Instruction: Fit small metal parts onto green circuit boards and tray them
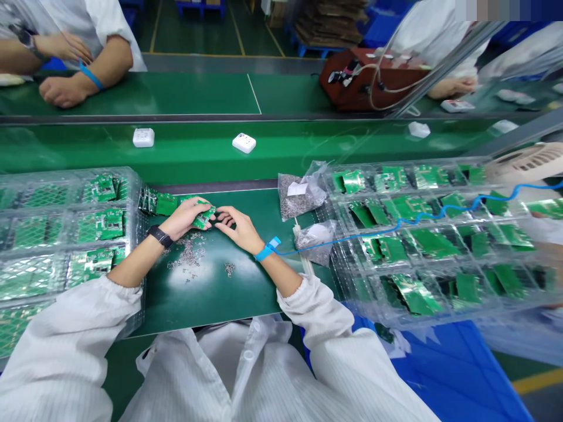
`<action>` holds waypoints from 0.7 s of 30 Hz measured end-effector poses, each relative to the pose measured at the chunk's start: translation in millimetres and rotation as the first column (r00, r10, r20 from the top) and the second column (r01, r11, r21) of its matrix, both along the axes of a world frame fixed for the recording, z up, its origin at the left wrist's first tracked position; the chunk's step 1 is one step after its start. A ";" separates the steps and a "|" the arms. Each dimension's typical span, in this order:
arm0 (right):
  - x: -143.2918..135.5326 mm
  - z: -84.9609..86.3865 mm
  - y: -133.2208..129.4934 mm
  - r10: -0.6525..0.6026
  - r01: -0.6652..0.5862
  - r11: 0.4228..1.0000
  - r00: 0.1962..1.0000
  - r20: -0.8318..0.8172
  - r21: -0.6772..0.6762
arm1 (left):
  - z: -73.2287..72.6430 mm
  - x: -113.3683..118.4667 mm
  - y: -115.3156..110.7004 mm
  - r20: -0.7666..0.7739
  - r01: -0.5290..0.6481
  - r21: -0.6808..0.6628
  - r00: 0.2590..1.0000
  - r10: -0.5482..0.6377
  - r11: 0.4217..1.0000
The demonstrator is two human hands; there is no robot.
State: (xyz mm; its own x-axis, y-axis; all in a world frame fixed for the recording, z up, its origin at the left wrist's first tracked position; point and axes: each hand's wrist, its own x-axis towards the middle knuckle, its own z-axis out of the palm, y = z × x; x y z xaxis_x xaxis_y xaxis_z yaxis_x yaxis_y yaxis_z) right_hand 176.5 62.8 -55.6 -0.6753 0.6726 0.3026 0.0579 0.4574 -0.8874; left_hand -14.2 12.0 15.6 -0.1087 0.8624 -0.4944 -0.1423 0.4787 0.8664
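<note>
My left hand (186, 218) is closed around a green circuit board (204, 219) above the bench. Close to the board's right edge is my right hand (238, 228), its fingers bent together at the tips; whatever they pinch is too small to make out. Behind my left hand stands a row of green circuit boards (166, 204) on the bench. Below the hands, small metal parts (187, 256) lie scattered in a pile, with a smaller heap (229, 269) to the right. A blue wrist strap (267, 249) circles my right wrist, its coiled cord running right.
Clear trays (132, 234) of circuit boards stand left, and more trays (365, 313) right. Two plastic bags of small parts (292, 205) (314, 239) lie beside the right trays. White devices (244, 143) sit on the green conveyor (189, 140). Other people sit opposite.
</note>
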 end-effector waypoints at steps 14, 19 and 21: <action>-14.5 4.6 -31.3 0.122 -0.133 0.990 0.972 0.199 0.038 | -6.4 -3.0 0.4 0.026 -0.068 0.139 0.998 0.065 0.988; -15.3 7.2 -29.7 0.101 -0.101 0.995 0.980 0.173 -0.012 | -12.5 -2.8 0.3 0.015 -0.042 0.202 0.999 0.039 0.978; -16.0 8.5 -30.2 0.100 -0.094 0.994 0.982 0.160 -0.049 | -13.8 -2.5 -0.1 -0.019 -0.026 0.227 0.999 0.031 0.974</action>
State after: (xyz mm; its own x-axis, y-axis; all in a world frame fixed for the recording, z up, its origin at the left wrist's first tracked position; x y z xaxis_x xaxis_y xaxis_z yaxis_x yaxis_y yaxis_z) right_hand 160.5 32.5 -47.1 -0.7759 0.6108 0.1576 0.1595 0.4316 -0.8879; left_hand -16.7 11.9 1.8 -0.1441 0.9480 -0.2838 -0.1325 0.2657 0.9549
